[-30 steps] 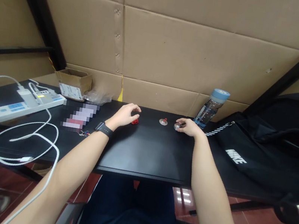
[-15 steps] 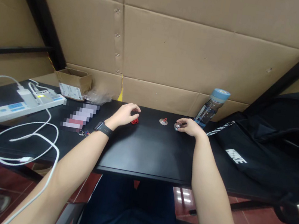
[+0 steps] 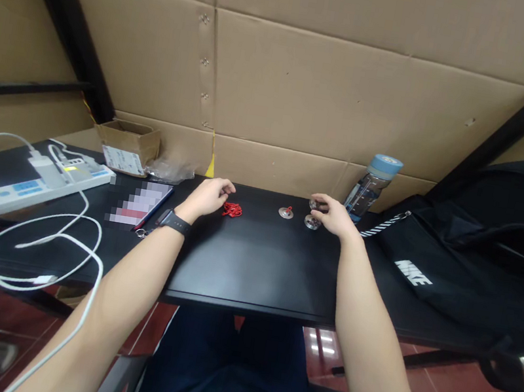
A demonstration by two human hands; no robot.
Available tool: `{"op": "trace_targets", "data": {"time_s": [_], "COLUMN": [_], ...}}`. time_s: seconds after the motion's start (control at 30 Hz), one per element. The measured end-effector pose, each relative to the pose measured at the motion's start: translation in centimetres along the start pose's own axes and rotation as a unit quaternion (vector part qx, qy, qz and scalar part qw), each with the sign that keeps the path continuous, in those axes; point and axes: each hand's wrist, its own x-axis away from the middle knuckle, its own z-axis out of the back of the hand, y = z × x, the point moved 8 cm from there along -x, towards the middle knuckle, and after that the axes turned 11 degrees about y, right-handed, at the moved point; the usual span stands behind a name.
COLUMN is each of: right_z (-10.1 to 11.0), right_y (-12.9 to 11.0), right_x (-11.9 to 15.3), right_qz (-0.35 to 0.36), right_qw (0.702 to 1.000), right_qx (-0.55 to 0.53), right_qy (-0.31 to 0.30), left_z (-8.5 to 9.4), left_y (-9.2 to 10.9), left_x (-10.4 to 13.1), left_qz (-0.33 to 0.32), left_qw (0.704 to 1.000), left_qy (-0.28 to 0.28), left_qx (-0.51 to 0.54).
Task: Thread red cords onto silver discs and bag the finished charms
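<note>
My left hand (image 3: 211, 197), below which a dark watch (image 3: 175, 222) circles the wrist, is just left of a small heap of red cord (image 3: 232, 210). Its fingers are curved and apart, with nothing between them. Over at the right, my right hand (image 3: 330, 215) has a small shiny metal piece (image 3: 313, 204) between thumb and fingers. Right below that lies a round metal part (image 3: 312, 222) on the black table (image 3: 255, 268). A flat metal disc (image 3: 286, 212) with a bit of red on top rests between the hands.
A blue-capped bottle (image 3: 371, 187) and a black bag (image 3: 471, 256) are at the right. At the left are a power strip (image 3: 38, 190) with white cables, an open cardboard box (image 3: 128, 145), clear plastic wrap (image 3: 171, 170) and a blurred flat item (image 3: 141, 205).
My left hand has moved left, uncovering more of the red cord. My right hand has lifted a small metal piece off the round part, which stays on the table.
</note>
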Motion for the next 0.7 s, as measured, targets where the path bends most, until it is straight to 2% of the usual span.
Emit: {"op": "trace_targets", "data": {"time_s": [0.13,0.27,0.43,0.7], "right_z": [-0.6,-1.5,-2.8,-4.0], "right_y": [-3.2,-5.3,-5.8,-6.9], "right_x": [0.3,0.7,0.7,1.2], "right_qz": [0.055,0.087,0.099,0.124], "right_qw": [0.998,0.994,0.992,0.987], "right_qx": [-0.036,-0.063,-0.084,-0.101], "right_qy": [0.008,0.012,0.005,-0.016], "left_z": [-0.3,-1.0,-1.8,-1.5], "left_y": [-2.1,-2.5,-2.1,-1.6], "left_x": [0.1,0.3,0.5,0.3], "left_qz": [0.018,0.012,0.004,0.013], "left_qw": [0.999,0.998,0.996,0.998], "left_qy": [-0.033,-0.06,-0.083,-0.057], "left_qx": [-0.015,-0.022,-0.009,-0.02]}}
